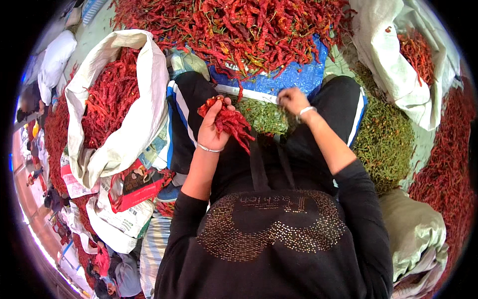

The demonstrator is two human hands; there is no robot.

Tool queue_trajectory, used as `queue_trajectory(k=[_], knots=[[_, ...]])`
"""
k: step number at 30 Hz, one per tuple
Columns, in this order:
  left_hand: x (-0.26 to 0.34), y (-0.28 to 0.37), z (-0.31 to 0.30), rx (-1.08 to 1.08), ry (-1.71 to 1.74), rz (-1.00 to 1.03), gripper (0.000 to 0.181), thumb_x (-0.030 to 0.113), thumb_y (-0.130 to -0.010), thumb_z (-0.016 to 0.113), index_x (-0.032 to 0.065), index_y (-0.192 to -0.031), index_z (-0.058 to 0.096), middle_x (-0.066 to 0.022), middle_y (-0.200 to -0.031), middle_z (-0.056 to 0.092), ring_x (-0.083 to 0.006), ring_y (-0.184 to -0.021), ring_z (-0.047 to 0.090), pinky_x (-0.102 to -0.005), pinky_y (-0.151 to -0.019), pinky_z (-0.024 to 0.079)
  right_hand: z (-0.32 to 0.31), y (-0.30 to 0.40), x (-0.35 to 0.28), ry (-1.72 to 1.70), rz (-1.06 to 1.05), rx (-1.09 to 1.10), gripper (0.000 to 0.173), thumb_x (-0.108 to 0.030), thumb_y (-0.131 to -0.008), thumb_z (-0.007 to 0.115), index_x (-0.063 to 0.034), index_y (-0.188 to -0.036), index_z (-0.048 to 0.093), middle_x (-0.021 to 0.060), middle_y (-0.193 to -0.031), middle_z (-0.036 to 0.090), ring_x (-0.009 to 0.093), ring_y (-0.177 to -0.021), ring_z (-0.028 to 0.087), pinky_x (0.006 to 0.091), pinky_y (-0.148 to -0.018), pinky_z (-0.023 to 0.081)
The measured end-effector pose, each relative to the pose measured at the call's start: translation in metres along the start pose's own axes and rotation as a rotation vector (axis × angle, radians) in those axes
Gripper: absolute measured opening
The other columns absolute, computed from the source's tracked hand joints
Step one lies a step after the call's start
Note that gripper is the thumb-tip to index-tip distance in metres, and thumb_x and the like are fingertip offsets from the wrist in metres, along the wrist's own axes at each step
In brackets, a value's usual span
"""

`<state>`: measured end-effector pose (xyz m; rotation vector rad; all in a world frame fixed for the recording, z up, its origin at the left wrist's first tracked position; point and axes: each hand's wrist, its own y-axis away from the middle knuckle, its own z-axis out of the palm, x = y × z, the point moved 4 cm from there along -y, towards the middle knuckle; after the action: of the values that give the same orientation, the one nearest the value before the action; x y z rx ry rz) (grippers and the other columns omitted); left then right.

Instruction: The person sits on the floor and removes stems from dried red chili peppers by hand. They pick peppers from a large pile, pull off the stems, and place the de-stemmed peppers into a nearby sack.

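A bunch of red dried chilli peppers (233, 123) sits in my left hand (213, 130), the stem ends by my thumb and the tips hanging to the right. My right hand (295, 101) is at the near edge of a blue woven plastic sheet (298, 76), its fingers bent and blurred; whether they pinch anything is not clear. Between my legs, just below that hand, lies a heap of green chilli stems (267, 116). Beyond the sheet's near edge rises a large pile of red chillies (239, 33), partly resting on the sheet.
At left stands an open white woven sack (153, 71) of red chillies. Another white sack (377, 56) with chillies is at upper right, beside a larger stem heap (388, 149). A filled sack (414, 231) lies at lower right. Other people (121, 273) are at far left.
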<state>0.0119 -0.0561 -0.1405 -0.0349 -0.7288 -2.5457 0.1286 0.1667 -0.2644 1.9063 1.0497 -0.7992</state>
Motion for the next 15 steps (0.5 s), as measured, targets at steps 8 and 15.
queue_trajectory(k=[8, 15], knots=[[0.004, 0.015, 0.003, -0.072, 0.013, -0.015, 0.014, 0.012, -0.09, 0.052, 0.0091, -0.104, 0.054, -0.0053, -0.097, 0.057, -0.0179, -0.088, 0.055, -0.0386, -0.087, 0.042, -0.012, 0.064, -0.062, 0.141, -0.112, -0.067, 0.012, -0.009, -0.076, 0.057, -0.006, -0.086, 0.063, 0.0154, -0.089, 0.061, 0.033, -0.083, 0.058, 0.0372, -0.075, 0.047], [0.001, 0.046, -0.002, -0.159, 0.003, -0.008, 0.018, 0.013, -0.088, 0.054, 0.0101, -0.106, 0.052, -0.0027, -0.097, 0.053, -0.0153, -0.084, 0.05, -0.0361, -0.089, 0.037, 0.043, 0.071, -0.104, 0.316, -0.265, -0.305, 0.014, -0.013, -0.073, 0.058, -0.0095, -0.086, 0.063, 0.0115, -0.088, 0.061, 0.031, -0.085, 0.059, 0.0395, -0.074, 0.048]])
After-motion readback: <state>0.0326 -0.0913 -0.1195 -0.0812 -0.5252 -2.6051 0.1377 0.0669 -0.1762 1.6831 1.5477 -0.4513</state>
